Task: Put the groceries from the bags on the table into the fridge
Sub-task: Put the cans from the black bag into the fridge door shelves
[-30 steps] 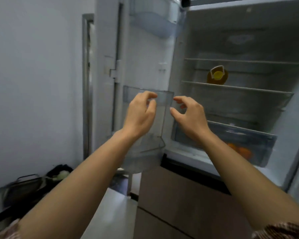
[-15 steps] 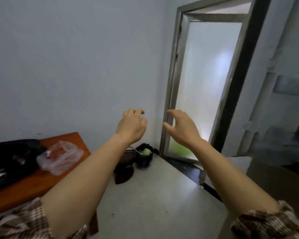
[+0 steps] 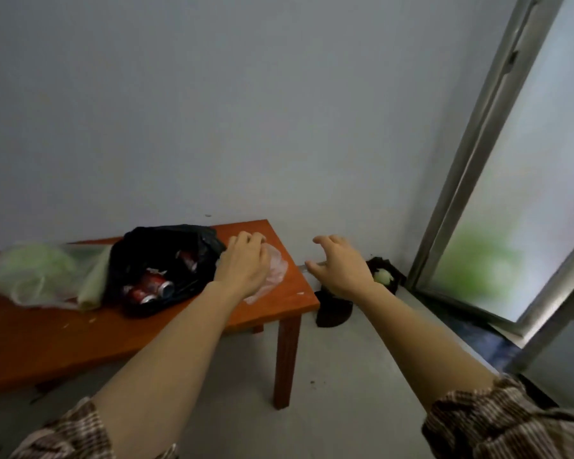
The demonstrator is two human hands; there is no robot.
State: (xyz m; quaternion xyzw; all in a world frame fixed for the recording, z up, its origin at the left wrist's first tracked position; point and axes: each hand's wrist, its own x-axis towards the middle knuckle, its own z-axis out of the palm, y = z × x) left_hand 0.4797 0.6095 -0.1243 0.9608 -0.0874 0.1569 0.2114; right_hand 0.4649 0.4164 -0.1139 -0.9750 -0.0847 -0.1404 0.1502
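Note:
An orange wooden table stands against the wall at the left. On it lie a clear bag of green cabbage, a black bag showing red drink cans, and a small clear pinkish bag near the table's right end. My left hand hovers over the pinkish bag, fingers curled, holding nothing. My right hand is spread in the air past the table's right edge, empty. The fridge is out of view.
A dark bag with something pale green sits on the floor in the corner, and a dark shoe-like object lies beside the table leg. A frosted glass door stands at the right. Grey floor lies in front.
The view has swung left from the open fridge to the table. Both hands left the fridge door bin and now reach toward the bags, still empty.

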